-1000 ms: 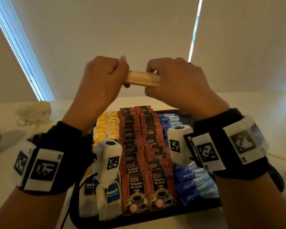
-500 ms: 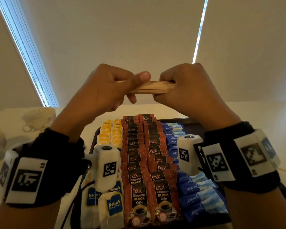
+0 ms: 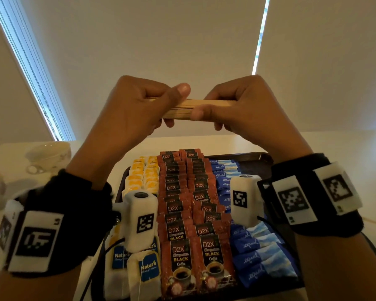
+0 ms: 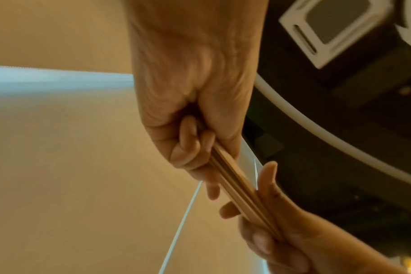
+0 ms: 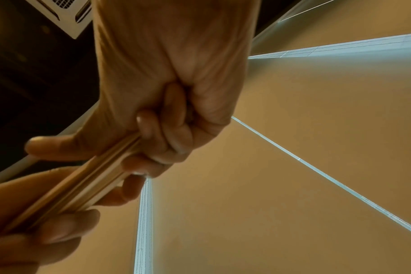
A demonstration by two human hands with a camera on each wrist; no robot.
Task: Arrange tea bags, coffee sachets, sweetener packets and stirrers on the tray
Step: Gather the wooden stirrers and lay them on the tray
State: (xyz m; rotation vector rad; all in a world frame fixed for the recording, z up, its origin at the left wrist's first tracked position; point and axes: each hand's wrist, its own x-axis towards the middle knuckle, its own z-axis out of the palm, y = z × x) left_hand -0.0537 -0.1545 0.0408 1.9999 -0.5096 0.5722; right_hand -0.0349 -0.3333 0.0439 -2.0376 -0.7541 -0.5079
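Below, the tray (image 3: 261,157) has a bare strip at its far right, nearer to the right hand (image 3: 256,109), while both it and the left hand (image 3: 137,109) clamp the stirrers (image 3: 202,106), lying left to right.

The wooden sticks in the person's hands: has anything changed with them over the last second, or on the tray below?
The left hand shifted its grip: its thumb, tucked in a second ago, now lies stretched along the top of the bundle of stirrers. More of the bundle shows between the hands. The right hand still grips the other end. The sachets and tea bags on the tray lie as before.
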